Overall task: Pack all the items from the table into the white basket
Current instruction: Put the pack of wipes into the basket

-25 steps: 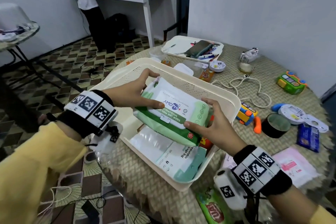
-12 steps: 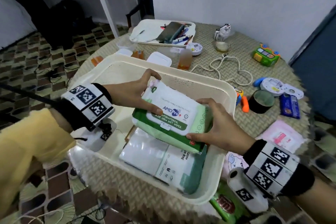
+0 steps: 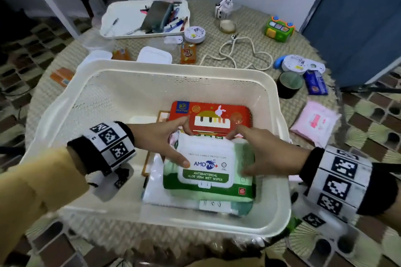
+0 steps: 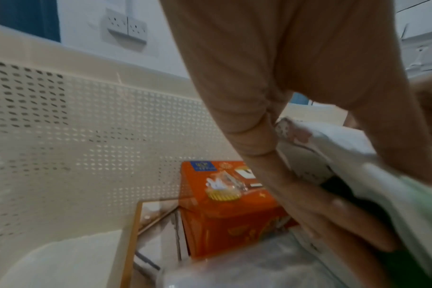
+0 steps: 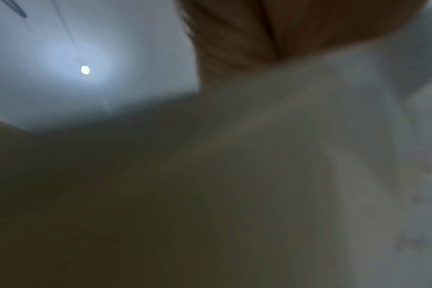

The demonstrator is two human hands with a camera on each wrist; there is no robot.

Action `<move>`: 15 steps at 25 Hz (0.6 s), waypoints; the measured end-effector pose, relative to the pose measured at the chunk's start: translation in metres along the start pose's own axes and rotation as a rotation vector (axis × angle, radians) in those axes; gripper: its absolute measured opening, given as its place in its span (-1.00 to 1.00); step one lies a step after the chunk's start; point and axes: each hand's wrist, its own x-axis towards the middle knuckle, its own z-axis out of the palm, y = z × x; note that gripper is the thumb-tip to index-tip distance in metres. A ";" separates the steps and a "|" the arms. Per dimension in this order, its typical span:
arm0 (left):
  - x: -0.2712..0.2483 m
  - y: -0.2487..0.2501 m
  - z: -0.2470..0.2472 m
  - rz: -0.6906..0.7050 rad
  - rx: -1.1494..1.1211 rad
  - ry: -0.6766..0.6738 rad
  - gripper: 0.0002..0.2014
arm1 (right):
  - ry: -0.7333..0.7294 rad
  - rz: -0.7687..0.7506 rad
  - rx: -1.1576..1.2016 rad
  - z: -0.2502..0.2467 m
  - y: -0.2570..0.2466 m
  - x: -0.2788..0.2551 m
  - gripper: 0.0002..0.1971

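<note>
A green and white pack of wet wipes [image 3: 208, 171] lies low inside the white basket [image 3: 275, 102], on a white plastic bag [image 3: 156, 193]. My left hand [image 3: 175, 144] grips its left end, thumb on top and fingers curled round the far edge. My right hand [image 3: 246, 151] holds the right end the same way. Behind the pack lies a red toy piano box [image 3: 213, 116]. In the left wrist view my fingers [image 4: 308, 204] wrap under the pack [image 4: 353, 144], with the red box [image 4: 222, 206] and the basket wall [image 4: 86, 117] beyond. The right wrist view is a dark blur.
On the woven table behind and right of the basket lie a white tray of pens [image 3: 130, 17], a white cable [image 3: 238, 52], a green toy [image 3: 280, 28], a black tape roll [image 3: 289, 84], a blue packet [image 3: 315, 82] and a pink packet [image 3: 314, 121].
Both hands have lowered the wipes pack from rim height down into the basket onto the white bag. The head view has swung over the basket, showing the red box.
</note>
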 end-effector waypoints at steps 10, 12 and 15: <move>0.022 -0.025 0.017 0.056 0.591 -0.172 -0.44 | 0.159 -0.131 -0.177 0.009 -0.004 -0.008 -0.68; 0.021 -0.022 0.027 0.090 0.941 -0.083 -0.35 | 0.550 -0.149 -0.124 0.000 0.004 -0.017 -0.67; 0.019 -0.004 0.047 0.231 1.049 0.069 -0.24 | 0.804 0.090 0.047 -0.005 0.021 -0.027 -0.42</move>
